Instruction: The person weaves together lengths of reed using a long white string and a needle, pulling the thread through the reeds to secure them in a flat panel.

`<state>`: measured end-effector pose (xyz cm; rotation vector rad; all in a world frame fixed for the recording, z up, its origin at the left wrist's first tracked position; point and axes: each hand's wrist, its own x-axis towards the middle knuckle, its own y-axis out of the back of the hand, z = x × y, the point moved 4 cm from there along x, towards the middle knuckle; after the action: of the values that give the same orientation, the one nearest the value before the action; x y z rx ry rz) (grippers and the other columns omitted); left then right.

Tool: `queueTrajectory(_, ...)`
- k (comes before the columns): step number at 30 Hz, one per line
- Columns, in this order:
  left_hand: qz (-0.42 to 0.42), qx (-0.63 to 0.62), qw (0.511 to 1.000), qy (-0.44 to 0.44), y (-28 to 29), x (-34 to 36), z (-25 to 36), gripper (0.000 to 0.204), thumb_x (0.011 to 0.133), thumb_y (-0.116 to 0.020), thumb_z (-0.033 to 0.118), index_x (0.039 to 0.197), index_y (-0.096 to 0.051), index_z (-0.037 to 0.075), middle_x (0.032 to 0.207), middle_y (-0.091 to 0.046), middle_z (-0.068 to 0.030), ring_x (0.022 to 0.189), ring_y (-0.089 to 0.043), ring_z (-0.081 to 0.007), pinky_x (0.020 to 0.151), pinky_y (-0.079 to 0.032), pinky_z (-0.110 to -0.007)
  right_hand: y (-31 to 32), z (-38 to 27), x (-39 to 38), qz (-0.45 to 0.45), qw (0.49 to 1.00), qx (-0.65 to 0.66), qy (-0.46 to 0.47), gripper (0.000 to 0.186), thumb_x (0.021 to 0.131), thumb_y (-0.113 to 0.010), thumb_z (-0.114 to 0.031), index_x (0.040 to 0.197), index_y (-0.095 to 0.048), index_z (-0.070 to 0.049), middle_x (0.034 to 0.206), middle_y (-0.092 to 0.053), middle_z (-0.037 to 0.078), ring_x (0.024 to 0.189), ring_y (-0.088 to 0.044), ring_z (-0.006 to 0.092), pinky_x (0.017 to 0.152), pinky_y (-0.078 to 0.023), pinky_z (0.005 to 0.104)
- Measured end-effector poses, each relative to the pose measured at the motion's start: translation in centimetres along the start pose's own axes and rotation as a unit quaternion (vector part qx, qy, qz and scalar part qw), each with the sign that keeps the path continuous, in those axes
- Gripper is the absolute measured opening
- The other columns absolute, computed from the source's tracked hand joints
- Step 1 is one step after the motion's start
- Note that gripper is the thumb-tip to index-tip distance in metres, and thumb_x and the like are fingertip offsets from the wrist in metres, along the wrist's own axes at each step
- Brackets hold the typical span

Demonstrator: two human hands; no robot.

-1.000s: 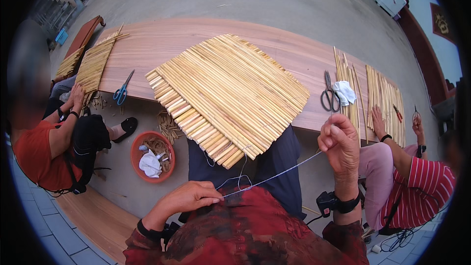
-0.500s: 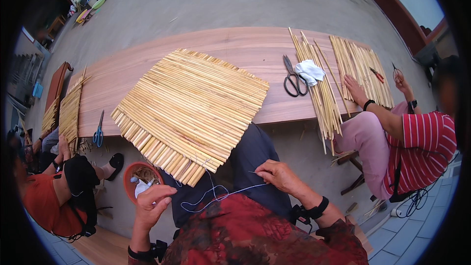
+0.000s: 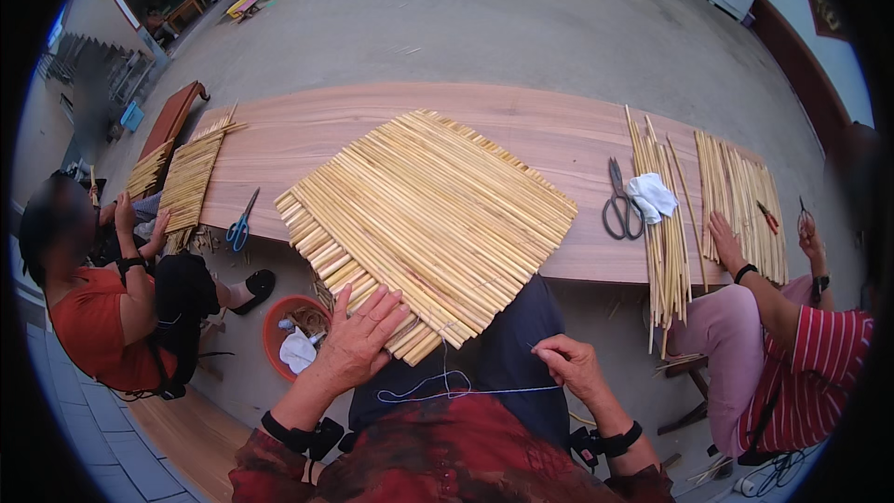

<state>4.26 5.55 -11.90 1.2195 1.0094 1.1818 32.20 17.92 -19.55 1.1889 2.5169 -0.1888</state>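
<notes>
A mat of straw-coloured reed sticks [image 3: 433, 224] lies tilted across the table's near edge and over my lap, its sticks bound side by side. My left hand [image 3: 361, 340] rests flat on the mat's near left border, fingers stretched and slightly apart. To the right of the mat's near corner, my right hand [image 3: 575, 365] pinches a thin needle [image 3: 532, 347], whose tip just shows beyond the fingers. Pale thread [image 3: 494, 392] runs from the right hand across my lap, loops there, and rises to the mat's near corner.
On the wooden table [image 3: 521, 121], black scissors [image 3: 619, 205] and a white cloth [image 3: 652, 197] lie near loose sticks [image 3: 666, 270]. Blue-handled scissors [image 3: 241, 228] sit at the left. An orange bucket [image 3: 272, 340] stands below. Co-workers with reed mats flank me.
My left hand has come down from the air onto the mat's near border. My right hand keeps its pinch, with the thread drawn straighter. The whole view has swung left.
</notes>
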Motion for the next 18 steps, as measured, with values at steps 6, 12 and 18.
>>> queueTrajectory(6, 0.009, -0.035, 0.999, -0.036, -1.5, 1.5, -0.6, 0.08, 0.059, -0.072, 0.008, 0.132, -0.041, 0.01, 0.138, -0.039, -0.0081, 0.131, -0.034, -0.026, 0.105, -0.027, -0.049, -0.5, -1.5, 1.2, 0.013, 0.997, 0.051, 0.047, 0.013, 0.089, -0.058, -0.014, 0.093, -0.064, -0.003, 0.06, -0.049, -0.004, 0.048, -0.043, 0.003, 0.042, -0.032, 0.0183)
queueTrajectory(12, 0.036, -0.057, 0.996, -0.053, -1.0, 2.4, -0.7, 0.058, 0.069, -0.06, 0.0, 0.125, -0.048, 0.008, 0.131, -0.047, -0.0079, 0.123, -0.042, -0.0248, 0.094, -0.035, -0.043, -1.8, -2.7, 2.2, -0.087, 0.979, 0.18, -0.031, 0.018, 0.09, -0.056, -0.012, 0.102, -0.059, 0.001, 0.063, -0.049, 0.0, 0.053, -0.047, 0.0068, 0.046, -0.037, 0.0202)
queueTrajectory(18, 0.063, -0.056, 0.996, -0.042, -2.0, 1.9, -0.9, 0.052, 0.073, -0.056, 0.002, 0.124, -0.05, 0.009, 0.132, -0.047, -0.0077, 0.125, -0.041, -0.0243, 0.094, -0.033, -0.041, -3.3, -6.2, 2.3, -0.153, 0.974, 0.168, -0.004, 0.028, 0.09, -0.055, -0.008, 0.116, -0.055, 0.002, 0.078, -0.059, 0.006, 0.068, -0.06, 0.0131, 0.062, -0.052, 0.0268)
